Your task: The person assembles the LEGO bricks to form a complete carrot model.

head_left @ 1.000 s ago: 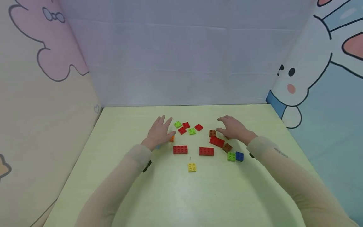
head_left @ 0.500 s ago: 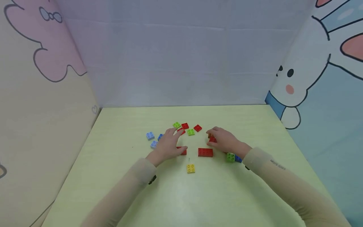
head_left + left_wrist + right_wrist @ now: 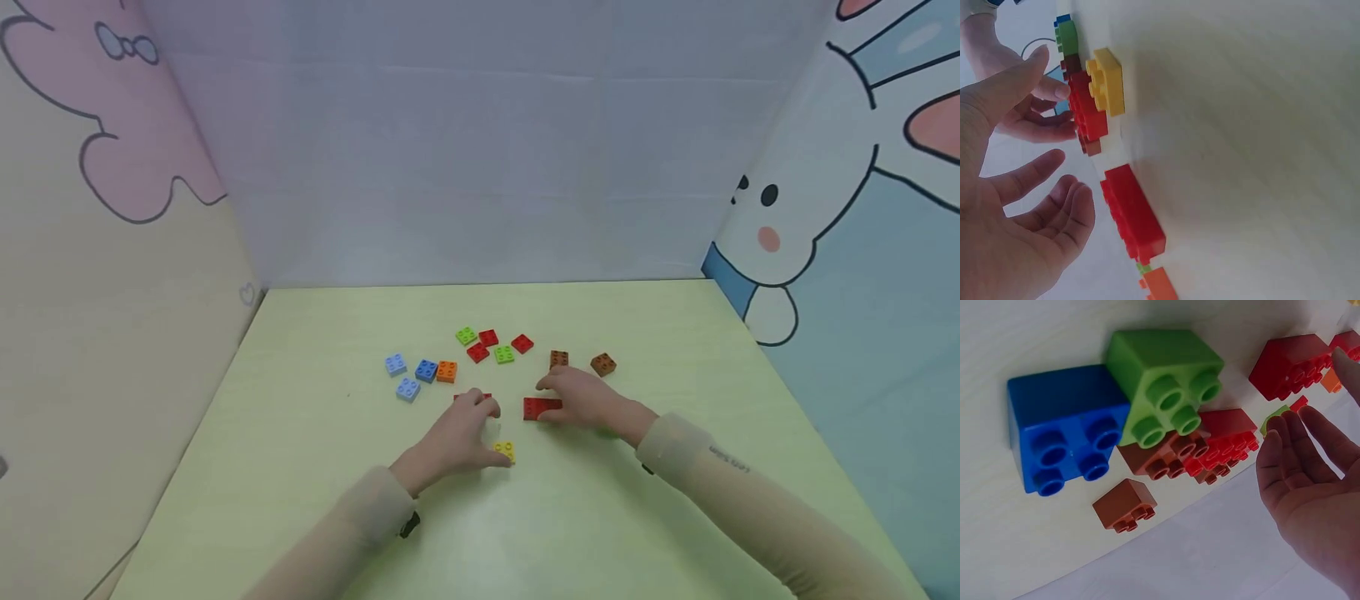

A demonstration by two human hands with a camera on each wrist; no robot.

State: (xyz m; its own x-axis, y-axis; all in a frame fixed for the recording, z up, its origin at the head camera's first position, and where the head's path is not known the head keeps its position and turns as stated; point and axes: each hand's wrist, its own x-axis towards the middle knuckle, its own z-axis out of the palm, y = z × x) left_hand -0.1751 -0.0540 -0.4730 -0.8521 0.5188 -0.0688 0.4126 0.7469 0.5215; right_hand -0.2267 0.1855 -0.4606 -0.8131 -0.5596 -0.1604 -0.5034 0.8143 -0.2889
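My left hand hovers low beside a yellow two-by-two toy building brick, its thumb overlapping the brick in the head view. Its fingers are loosely bent with nothing between them in the left wrist view, where a long red brick lies just past the fingertips. Over another long red brick reaches my right hand, thumb and fingers spread apart around its right end in the head view. The right wrist view shows that hand's palm bare. Behind it stand a green brick and a blue brick, hidden from the head view.
Light blue bricks, a blue brick and an orange brick lie at the left. Small red and lime bricks sit farther back. Brown bricks are at the right. A cloth wall borders the table.
Both hands have drawn back toward the body, the left from the orange brick down to the yellow one. The right moved inward from the brown bricks to the long red brick.
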